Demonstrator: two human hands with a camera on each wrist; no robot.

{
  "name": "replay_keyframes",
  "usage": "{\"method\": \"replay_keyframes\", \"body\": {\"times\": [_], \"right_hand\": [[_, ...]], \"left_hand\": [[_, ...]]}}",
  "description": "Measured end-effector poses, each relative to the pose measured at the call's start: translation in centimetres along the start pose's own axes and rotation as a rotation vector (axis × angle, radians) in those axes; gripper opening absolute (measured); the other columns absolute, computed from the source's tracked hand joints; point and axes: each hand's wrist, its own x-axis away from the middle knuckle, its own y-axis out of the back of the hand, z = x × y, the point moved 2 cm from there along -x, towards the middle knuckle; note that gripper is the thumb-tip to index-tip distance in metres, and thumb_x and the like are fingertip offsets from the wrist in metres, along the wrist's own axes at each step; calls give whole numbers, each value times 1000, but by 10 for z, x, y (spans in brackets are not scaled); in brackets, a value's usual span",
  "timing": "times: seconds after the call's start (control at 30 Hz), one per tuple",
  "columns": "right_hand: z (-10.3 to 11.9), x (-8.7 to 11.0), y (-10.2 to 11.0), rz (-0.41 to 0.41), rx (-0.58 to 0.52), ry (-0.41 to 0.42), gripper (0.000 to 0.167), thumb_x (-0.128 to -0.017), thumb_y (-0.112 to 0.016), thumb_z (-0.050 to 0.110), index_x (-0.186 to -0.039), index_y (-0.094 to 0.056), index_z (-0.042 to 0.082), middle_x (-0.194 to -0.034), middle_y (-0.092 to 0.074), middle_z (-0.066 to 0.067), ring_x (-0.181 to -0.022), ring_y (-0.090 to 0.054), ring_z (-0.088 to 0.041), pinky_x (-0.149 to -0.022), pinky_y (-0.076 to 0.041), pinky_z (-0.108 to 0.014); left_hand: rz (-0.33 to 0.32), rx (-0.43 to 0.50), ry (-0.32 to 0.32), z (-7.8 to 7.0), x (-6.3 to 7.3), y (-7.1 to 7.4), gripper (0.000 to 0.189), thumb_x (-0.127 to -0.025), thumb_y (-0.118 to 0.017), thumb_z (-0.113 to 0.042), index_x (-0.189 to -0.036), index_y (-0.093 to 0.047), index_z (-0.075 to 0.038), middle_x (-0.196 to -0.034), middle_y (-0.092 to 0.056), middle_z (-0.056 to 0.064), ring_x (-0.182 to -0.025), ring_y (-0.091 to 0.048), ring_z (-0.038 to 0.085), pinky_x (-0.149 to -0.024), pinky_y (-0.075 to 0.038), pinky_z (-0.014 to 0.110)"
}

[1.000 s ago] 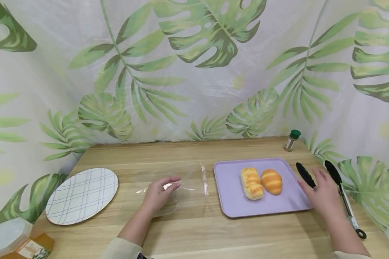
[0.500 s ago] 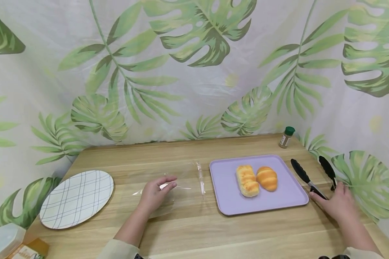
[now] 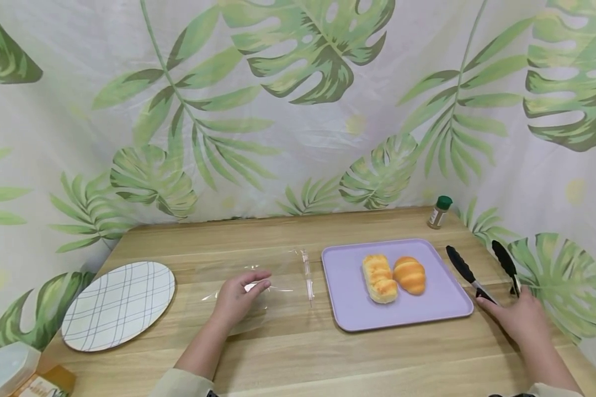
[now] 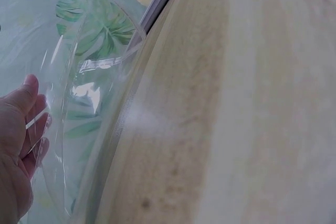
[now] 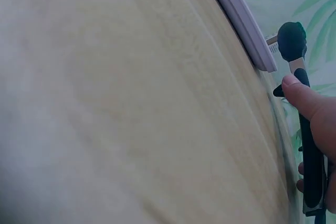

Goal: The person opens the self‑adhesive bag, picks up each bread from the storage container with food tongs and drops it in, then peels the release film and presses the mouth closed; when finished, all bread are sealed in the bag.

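Observation:
A clear plastic zip bag [image 3: 283,275] extends from my left hand [image 3: 239,300] toward the tray, its zip edge on the right. In the left wrist view the fingers [image 4: 37,124] curl with the clear film across them; the exact contact is hard to see. My right hand [image 3: 521,320] grips a pair of tongs [image 3: 487,292] with black tips, which stand spread apart beside the tray's right edge. On the lilac tray [image 3: 347,309] lie a long bread roll [image 3: 379,278] and a rounder, croissant-like roll [image 3: 409,274], side by side.
A white checked oval plate [image 3: 119,306] lies at the left. Near the front left corner stands a lidded container of amber contents [image 3: 44,380]. A green-capped spice jar [image 3: 439,212] is at the back right. A leaf-patterned cloth [image 3: 298,121] hangs behind the wooden table [image 3: 298,353].
My right hand has moved back past the tray's right edge to the tongs and taken hold of them. The left hand keeps its place at the bag. The head view has shifted slightly.

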Motion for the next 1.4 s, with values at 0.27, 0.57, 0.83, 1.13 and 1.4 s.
{"method": "replay_keyframes", "body": {"times": [0.27,0.57,0.83,1.13,1.4], "right_hand": [[9,16,10,-23,5,218,116,-83,-70,58,-149,-9,-15,-135,-28,-52,-119,-31,-69,-95,-32,-78],[25,30,13,88,67,394,96,-79,-77,51,-141,-38,-11,-92,-62,-30,-74,-58,-36,-64,-50,-45],[34,31,11,128,75,481,94,-76,-80,50,-142,-41,-4,-128,-51,-42,-109,-54,-60,-81,-48,-66],[40,28,8,150,85,511,95,-73,-82,50,-140,-44,-7,-130,-52,-41,-115,-50,-61,-87,-46,-68],[43,28,12,170,118,479,97,-74,-80,54,-140,-44,-7,-129,-51,-41,-114,-50,-62,-85,-46,-68]], "left_hand": [[-1,14,8,0,0,0,23,-89,-72,-22,-109,-75,-11,-113,-74,7,-115,-66,27,-101,-51,48],[-5,12,-7,1,1,0,24,-89,-71,-22,-110,-74,-9,-112,-74,7,-115,-66,29,-100,-51,48],[-13,18,-18,1,2,-1,23,-89,-71,-21,-109,-74,-9,-111,-75,6,-115,-66,28,-100,-51,48],[-19,19,-19,1,3,0,23,-88,-72,-20,-109,-74,-9,-111,-74,8,-114,-66,29,-100,-51,49],[-10,28,-15,2,2,0,24,-89,-72,-21,-109,-74,-9,-112,-74,7,-115,-66,29,-101,-50,49]]}}
